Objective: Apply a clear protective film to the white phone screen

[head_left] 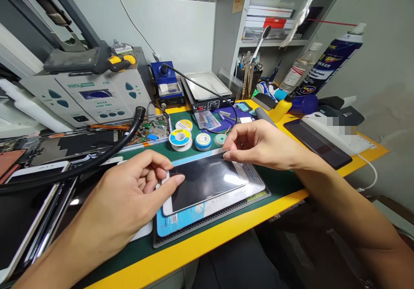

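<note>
A white-framed phone [207, 179] with a dark, glossy screen lies on a blue and white sheet [190, 215], which rests on a grey mesh-edged pad. My left hand [139, 190] grips the phone's left end, thumb on the glass and index finger at the rim. At the far edge, toward the right, my right hand [258, 144] has thumb and index finger pinched together on the phone's border; the exact contact there is partly hidden. Just beyond the phone stand a blue-labelled solder spool [180, 138] and a small round tin [203, 141].
A hot-air station [93, 97] with a black hose [106, 155] fills the left side, above several phones. Behind are a blue soldering station [166, 80] and a heating plate [207, 86]. On the right are a spray can [330, 64] and a dark phone [317, 142].
</note>
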A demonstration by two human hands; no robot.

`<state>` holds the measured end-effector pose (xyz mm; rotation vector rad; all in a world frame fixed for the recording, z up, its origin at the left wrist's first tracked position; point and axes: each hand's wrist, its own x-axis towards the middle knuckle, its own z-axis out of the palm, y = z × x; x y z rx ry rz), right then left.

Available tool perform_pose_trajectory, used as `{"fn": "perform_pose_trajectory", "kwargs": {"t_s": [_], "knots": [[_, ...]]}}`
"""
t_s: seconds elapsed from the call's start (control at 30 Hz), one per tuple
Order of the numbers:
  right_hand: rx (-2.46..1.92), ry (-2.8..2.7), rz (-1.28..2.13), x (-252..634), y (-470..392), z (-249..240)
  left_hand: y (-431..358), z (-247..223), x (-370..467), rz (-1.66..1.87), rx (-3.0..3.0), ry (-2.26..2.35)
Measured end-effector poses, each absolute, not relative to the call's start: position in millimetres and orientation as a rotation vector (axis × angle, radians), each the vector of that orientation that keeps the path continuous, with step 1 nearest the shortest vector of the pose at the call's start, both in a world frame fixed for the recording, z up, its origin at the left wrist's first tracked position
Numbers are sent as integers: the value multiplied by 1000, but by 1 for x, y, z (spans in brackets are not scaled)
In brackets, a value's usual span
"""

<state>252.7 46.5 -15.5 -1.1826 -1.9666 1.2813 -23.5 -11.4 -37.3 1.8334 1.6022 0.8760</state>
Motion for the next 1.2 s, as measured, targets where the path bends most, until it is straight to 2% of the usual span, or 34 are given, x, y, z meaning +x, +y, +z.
{"fn": "perform_pose_trajectory", "kwargs": {"t_s": [0.2,1.2], "knots": [[-1217,-1951,1278,252,46,-15,-11,-34,-23,782,1857,1633],[-1308,-1988,1274,252,50,-22,-9,-31,-18,735,1814,1690]]}}
